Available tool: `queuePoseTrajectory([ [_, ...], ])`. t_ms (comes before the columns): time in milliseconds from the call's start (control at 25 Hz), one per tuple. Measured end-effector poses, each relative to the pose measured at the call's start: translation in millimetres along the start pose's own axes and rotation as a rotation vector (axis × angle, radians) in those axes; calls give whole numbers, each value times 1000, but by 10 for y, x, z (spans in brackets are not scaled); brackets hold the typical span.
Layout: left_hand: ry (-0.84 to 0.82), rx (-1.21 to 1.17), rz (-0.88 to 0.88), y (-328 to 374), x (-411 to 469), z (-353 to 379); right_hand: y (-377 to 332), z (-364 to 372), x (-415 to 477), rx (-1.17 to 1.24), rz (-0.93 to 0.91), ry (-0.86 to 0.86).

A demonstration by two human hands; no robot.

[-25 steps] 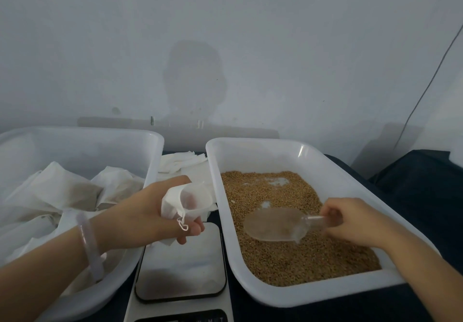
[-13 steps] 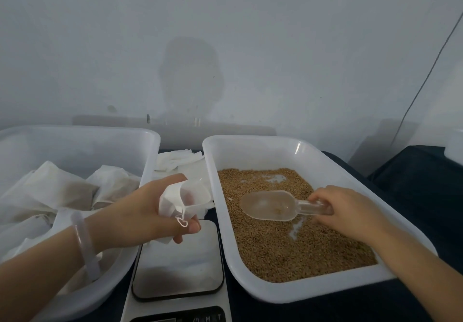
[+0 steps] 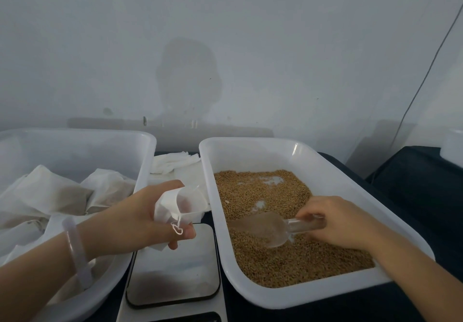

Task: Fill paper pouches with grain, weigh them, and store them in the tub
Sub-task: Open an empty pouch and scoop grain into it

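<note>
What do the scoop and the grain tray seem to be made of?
The scoop: clear plastic, apparently, slightly frosted; grain shows through its bowl. The grain tray: white translucent plastic, probably, glossy; a highlight glints on its far wall.

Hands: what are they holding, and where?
The left hand holds the open pouch by its side; right hand holds the scoop by its handle.

No lettering or number is legible from here. The dark display panel (image 3: 186, 318) of the scale (image 3: 172, 266) sits at the very bottom edge, mostly cut off, and its reading cannot be made out.
</note>
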State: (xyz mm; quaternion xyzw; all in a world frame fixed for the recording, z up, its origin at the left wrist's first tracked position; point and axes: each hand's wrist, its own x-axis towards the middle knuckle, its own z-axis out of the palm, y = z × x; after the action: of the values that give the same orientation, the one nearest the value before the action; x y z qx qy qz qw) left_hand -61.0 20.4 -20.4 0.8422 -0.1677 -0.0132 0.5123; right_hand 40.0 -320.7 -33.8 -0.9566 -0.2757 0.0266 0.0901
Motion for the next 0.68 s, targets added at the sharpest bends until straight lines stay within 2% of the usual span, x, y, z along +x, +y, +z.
queuePoseTrajectory([
  [160, 2, -5, 1, 1, 2, -5, 18, -10, -31, -32, -58, 11],
  [360, -1, 6, -16, 3, 1, 6, 16, 67, 24, -240, -153, 64],
  [680, -1, -3, -14, -7, 0, 11, 86, 89, 4, -174, -107, 32],
])
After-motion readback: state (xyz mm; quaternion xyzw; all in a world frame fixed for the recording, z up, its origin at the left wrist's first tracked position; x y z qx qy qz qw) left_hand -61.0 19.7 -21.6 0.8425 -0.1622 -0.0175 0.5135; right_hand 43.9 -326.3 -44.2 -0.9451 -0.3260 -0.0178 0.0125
